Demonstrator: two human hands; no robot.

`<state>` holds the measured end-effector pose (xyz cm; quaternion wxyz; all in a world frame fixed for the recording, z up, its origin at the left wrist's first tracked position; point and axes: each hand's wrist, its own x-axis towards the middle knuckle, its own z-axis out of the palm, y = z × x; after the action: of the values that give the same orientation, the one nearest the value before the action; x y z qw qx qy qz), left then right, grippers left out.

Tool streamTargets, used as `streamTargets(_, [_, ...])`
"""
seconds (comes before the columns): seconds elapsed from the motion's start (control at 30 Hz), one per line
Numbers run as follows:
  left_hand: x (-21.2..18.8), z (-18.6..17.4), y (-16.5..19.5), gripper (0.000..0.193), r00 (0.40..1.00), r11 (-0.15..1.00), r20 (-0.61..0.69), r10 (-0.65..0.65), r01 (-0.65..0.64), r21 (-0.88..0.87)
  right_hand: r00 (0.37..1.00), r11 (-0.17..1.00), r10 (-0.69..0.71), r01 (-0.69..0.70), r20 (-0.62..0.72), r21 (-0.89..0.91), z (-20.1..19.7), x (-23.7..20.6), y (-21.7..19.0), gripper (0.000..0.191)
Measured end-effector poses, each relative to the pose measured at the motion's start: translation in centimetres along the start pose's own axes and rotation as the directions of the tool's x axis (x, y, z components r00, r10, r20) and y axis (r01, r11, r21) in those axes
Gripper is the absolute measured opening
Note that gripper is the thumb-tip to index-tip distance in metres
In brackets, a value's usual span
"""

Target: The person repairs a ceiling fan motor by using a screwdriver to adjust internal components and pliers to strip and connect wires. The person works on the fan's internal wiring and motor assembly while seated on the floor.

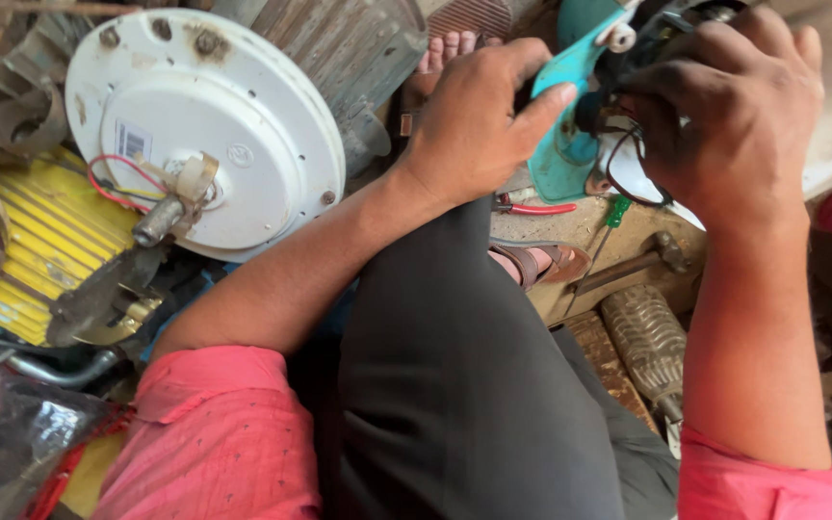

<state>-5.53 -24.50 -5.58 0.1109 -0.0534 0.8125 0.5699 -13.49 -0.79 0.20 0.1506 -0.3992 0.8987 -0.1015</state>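
A: From the head view, what do the hands have?

B: The left hand point(474, 120) grips the edge of a teal plastic housing piece point(570, 116), thumb pressed on its face, fingers curled behind. The right hand point(734, 106) is closed around the dark part with black wires point(628, 164) at the same piece, fingers bent tight.

A: Where is that piece?

B: Held up above the knee in dark grey trousers point(464, 385), near the top of the view.

A: And around it?

B: A round white metal motor cover point(243, 116) with a short shaft lies to the left, beside a yellow ribbed motor body point(45, 241). Red-handled pliers point(536, 207) and a green-handled screwdriver point(616, 212) rest on the floor below the hands.
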Motion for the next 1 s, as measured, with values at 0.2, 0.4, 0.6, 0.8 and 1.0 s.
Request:
streamTargets(0.2, [0.4, -1.9, 2.0, 0.026, 0.994, 0.976, -0.055, 0.095, -0.082, 0.200, 0.983, 0.968, 0.134, -0.103, -0.123, 0.230, -2.2, -2.2, 1.3, 0.022])
streamTargets(0.4, [0.7, -3.4, 4.8, 0.041, 0.999, 0.998, -0.044, 0.031, -0.028, 0.053, 0.912, 0.970, 0.241, -0.231, -0.332, 0.070, -0.6, -4.7, 4.4, 0.027])
streamTargets(0.6, [1.2, -3.6, 6.7, 0.035, 0.990, 0.991, -0.036, 0.133, -0.132, 0.034, 0.848, 0.940, 0.328, -0.248, -0.416, 0.236, 0.0, -6.0, 4.2, 0.020])
streamTargets(0.8, [2.5, -3.5, 8.7, 0.021, 0.951, 0.953, 0.078, 0.299, -0.302, 0.027, 0.794, 0.894, 0.443, -0.355, -0.416, 0.274, -0.8, -7.5, 2.3, 0.023])
streamTargets(1.0, [4.3, -0.6, 11.3, 0.028, 0.898, 0.869, 0.105, 0.426, -0.439, 0.228, 0.910, 0.945, 0.291, -0.226, -0.295, 0.236, -1.8, -4.4, 3.3, 0.018])
